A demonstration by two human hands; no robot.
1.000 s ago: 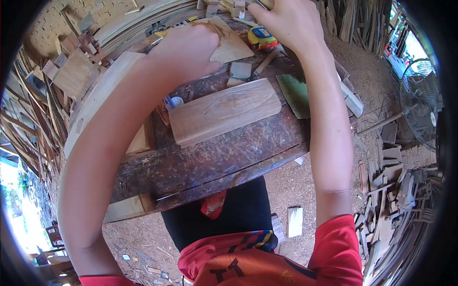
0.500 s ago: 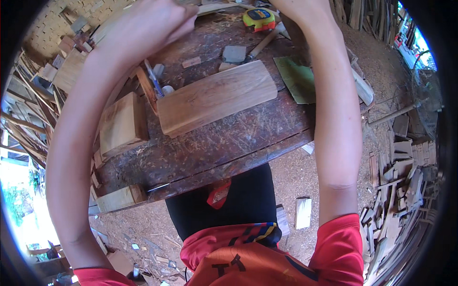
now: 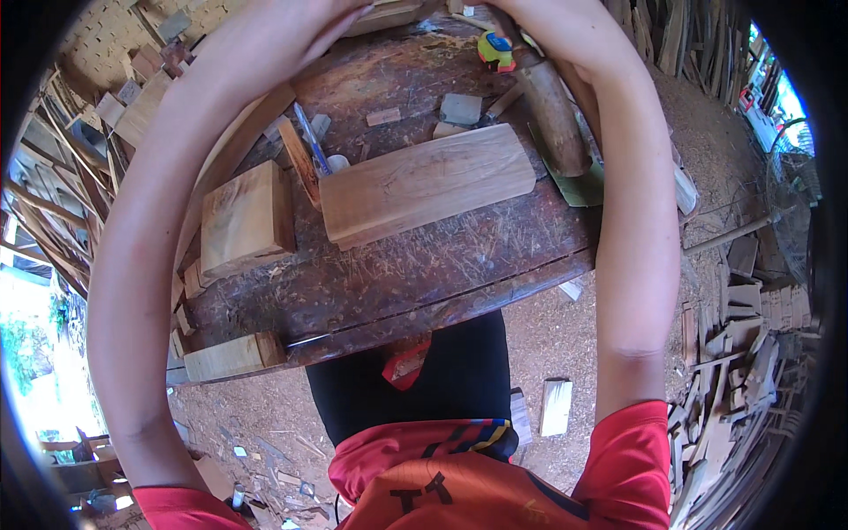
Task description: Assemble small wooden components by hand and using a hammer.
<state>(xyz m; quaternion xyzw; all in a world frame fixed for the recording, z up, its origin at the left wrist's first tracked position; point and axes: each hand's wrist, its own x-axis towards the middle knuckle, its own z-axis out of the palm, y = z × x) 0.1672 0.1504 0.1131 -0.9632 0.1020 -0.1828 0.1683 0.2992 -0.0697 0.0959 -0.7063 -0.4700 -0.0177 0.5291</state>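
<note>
My left hand (image 3: 320,19) is at the top edge of the view, partly cut off. Its fingers look curled in beside a pale wooden piece (image 3: 393,14); what they hold is hidden. At the top right, my right hand (image 3: 539,19) is closed round the narrow dark end of a round wooden mallet (image 3: 555,115). The mallet's thick end points down toward me, over a green sheet (image 3: 579,187). A thick wooden block (image 3: 428,184) lies on the dark workbench (image 3: 424,265) between my forearms.
A square wooden block (image 3: 243,219) and a smaller offcut (image 3: 231,358) lie at the left. Near them are a blue pen (image 3: 309,132) and a wooden strip (image 3: 299,162). A yellow tape measure (image 3: 496,51) sits at the back. Scrap wood (image 3: 742,380) is piled on the right.
The round mallet has come into view beside my right forearm, its thick end now lower. Both hands have shifted slightly, and the bench appears moved a little to the right in view.
</note>
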